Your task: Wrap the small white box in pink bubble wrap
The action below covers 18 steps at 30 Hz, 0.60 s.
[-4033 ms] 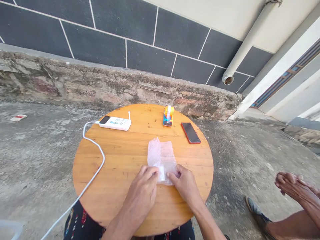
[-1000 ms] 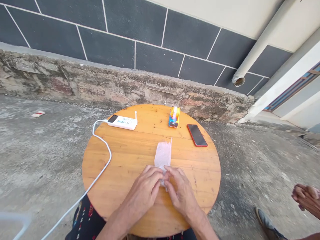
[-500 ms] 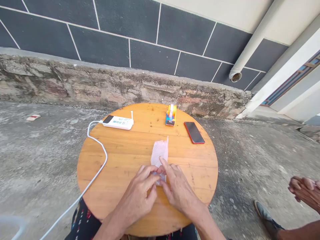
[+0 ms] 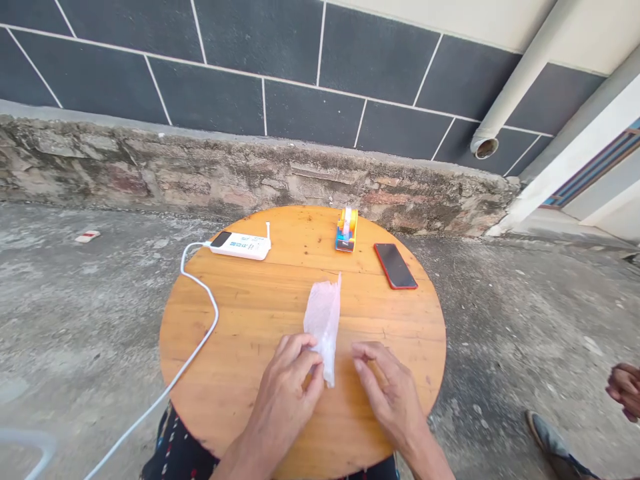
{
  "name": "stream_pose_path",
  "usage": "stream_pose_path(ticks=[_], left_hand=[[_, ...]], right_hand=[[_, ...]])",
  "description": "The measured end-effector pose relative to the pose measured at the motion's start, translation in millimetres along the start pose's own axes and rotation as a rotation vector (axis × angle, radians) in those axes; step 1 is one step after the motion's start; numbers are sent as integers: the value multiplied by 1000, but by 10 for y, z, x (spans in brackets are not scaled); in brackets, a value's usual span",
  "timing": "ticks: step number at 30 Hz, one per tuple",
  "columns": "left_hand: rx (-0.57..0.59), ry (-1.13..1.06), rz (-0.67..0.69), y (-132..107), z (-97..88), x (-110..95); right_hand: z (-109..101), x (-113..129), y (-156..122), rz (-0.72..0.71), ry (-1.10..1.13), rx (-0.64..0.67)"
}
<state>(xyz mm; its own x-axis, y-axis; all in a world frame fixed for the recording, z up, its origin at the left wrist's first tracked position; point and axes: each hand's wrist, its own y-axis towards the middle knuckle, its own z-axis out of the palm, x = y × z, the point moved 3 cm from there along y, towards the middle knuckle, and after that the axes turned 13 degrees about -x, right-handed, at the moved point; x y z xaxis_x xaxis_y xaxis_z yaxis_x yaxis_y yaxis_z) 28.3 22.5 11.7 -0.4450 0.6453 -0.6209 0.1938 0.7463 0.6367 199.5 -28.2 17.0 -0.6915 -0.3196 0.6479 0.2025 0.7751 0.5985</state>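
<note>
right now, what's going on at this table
A person's left hand touches the left side of some thin pale wrap on a round wooden table. The right hand, apart from the wrap, holds nothing. Farther back are a tape dispenser, a phone on the right and a white device on the left.

Left of the dispenser, a white device is joined to a cable; to the dispenser's right, a phone (edged in red) is laid. Behind the dispenser, stonework is seen.
</note>
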Motion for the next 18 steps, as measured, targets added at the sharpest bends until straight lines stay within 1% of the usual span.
stream_pose_path(ticks=[2, 5, 9, 12, 15, 18], left_hand=[[-15, 3, 24, -2, -4, -6], [-15, 13, 54, 31, -9, -10], [-6, 8, 86, 90, -14, -34], [-6, 17, 80, 96, -7, -48], [-5, 34, 76, 77, 8, -51], [9, 50, 53, 63, 21, -42]], right_hand=[[7, -55, 34, -11, 3, 13], [70, -50, 201, -84, -4, 84], [212, 7, 495, -216, -155, 222], [300, 19, 641, -302, -257, 280], [342, 10, 686, -326, -268, 304], [354, 17, 668, -348, -266, 273]])
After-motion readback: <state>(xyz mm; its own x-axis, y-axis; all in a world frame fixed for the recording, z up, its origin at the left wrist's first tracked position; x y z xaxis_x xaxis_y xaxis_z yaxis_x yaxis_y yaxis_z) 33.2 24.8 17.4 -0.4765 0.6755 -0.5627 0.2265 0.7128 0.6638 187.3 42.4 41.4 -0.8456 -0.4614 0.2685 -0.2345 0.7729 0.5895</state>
